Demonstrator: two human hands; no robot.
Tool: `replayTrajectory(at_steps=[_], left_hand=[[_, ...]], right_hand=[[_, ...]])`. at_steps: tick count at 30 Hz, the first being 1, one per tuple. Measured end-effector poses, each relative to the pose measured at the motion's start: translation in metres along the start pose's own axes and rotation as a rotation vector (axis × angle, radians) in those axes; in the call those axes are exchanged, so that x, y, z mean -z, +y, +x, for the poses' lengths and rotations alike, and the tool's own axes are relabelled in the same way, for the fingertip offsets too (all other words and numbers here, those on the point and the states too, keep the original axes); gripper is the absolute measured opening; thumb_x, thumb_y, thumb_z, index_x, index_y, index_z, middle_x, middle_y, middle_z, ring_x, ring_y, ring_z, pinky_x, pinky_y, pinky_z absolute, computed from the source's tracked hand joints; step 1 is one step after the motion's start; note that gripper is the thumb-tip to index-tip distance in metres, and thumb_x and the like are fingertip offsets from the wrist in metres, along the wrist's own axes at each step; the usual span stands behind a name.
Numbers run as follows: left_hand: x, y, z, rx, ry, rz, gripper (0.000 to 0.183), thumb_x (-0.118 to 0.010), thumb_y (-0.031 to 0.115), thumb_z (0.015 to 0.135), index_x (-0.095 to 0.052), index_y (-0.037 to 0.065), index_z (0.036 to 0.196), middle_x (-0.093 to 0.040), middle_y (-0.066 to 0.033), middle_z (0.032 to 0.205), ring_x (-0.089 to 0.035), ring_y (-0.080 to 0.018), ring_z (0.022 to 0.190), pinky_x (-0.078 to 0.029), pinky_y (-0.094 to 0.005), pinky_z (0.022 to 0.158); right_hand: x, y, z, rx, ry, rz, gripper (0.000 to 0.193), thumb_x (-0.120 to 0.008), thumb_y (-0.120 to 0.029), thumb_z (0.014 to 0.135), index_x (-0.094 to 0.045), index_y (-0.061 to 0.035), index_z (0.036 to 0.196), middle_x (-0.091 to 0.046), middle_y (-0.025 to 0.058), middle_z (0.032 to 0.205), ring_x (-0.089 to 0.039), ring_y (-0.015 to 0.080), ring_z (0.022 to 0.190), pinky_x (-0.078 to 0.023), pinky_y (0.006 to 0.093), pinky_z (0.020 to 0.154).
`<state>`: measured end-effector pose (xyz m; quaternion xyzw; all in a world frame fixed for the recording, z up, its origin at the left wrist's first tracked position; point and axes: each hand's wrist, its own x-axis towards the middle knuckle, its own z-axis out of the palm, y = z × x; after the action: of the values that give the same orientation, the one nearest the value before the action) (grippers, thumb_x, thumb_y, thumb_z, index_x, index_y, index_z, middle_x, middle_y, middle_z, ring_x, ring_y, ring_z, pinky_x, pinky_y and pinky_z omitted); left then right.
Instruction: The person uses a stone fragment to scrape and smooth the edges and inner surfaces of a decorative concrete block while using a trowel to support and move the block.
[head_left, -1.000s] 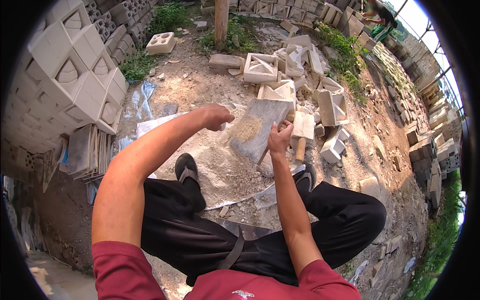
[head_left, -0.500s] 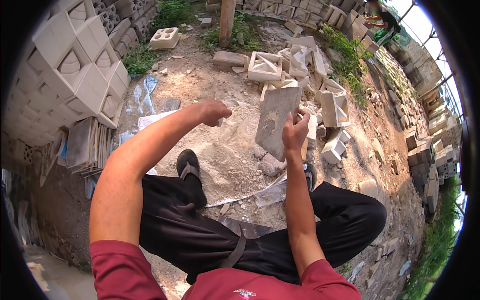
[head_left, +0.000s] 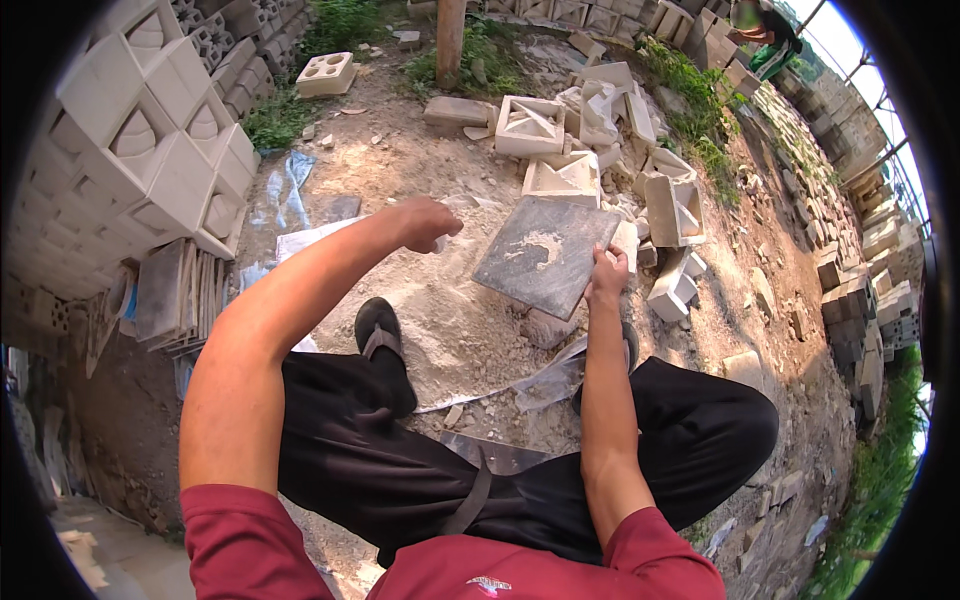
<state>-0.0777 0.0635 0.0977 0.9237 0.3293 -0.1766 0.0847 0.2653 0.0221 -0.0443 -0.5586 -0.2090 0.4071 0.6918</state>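
My right hand grips a flat, dark grey square board by its right edge. The board is tilted so its broad face shows, with a patch of pale powder stuck near the middle. Left of it, my left hand is held over a heap of pale sandy powder. Its fingers are curled closed, and whatever they may hold is too small to make out. The two hands are apart, and my left hand does not touch the board.
Pale hollow blocks, some broken, lie piled beyond the board, including a square block. Tall stacked blocks stand at left beside leaning thin boards. A wooden post rises at the back. Another person is at the far right.
My right hand has turned the board from a steep, upright slant to a flatter one, so more of its face shows. My left hand has stayed nearly still.
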Motion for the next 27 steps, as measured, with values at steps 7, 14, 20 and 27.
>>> replayTrajectory(at_steps=[7, 14, 20, 27], left_hand=[[-0.015, -0.007, -0.007, 0.010, -0.027, -0.043, 0.034, -0.070, 0.012, 0.073, -0.059, 0.009, 0.105, -0.066, -0.0148, 0.095, -0.063, -0.0349, 0.096, -0.050, -0.0456, 0.079], [-0.022, -0.002, -0.002, 0.006, -0.071, -0.088, 0.037, -0.071, 0.014, 0.075, -0.059, 0.010, 0.109, -0.066, -0.0141, 0.099, -0.062, -0.0342, 0.099, -0.050, -0.0451, 0.081], [-0.016, 0.006, 0.023, -0.042, -0.049, -0.099, 0.038, -0.072, 0.015, 0.075, -0.059, 0.009, 0.110, -0.066, -0.0144, 0.100, -0.062, -0.0345, 0.099, -0.049, -0.0448, 0.081], [-0.014, 0.002, 0.013, -0.008, -0.039, -0.093, 0.038, -0.073, 0.015, 0.074, -0.058, 0.007, 0.108, -0.066, -0.0155, 0.097, -0.063, -0.0358, 0.097, -0.050, -0.0456, 0.079]], right_hand=[[0.029, 0.084, -0.007, -0.144, -0.026, -0.027, 0.027, -0.064, -0.002, 0.085, -0.053, 0.0004, 0.110, -0.063, 0.0096, 0.097, -0.060, 0.0174, 0.084, -0.049, 0.0286, 0.078], [0.039, 0.080, -0.011, -0.236, -0.092, -0.149, 0.029, -0.066, -0.006, 0.085, -0.056, 0.0049, 0.110, -0.065, 0.0074, 0.093, -0.061, 0.0129, 0.079, -0.049, 0.0276, 0.069], [-0.012, 0.003, -0.001, 0.121, -0.200, -0.326, 0.033, -0.067, -0.006, 0.083, -0.055, 0.0061, 0.111, -0.068, 0.0105, 0.091, -0.065, 0.0159, 0.077, -0.051, 0.0267, 0.069], [-0.076, -0.150, -0.080, 0.662, -0.237, -0.592, 0.027, -0.064, -0.007, 0.086, -0.057, 0.0024, 0.111, -0.069, 0.0170, 0.092, -0.068, 0.0227, 0.080, -0.053, 0.0335, 0.072]])
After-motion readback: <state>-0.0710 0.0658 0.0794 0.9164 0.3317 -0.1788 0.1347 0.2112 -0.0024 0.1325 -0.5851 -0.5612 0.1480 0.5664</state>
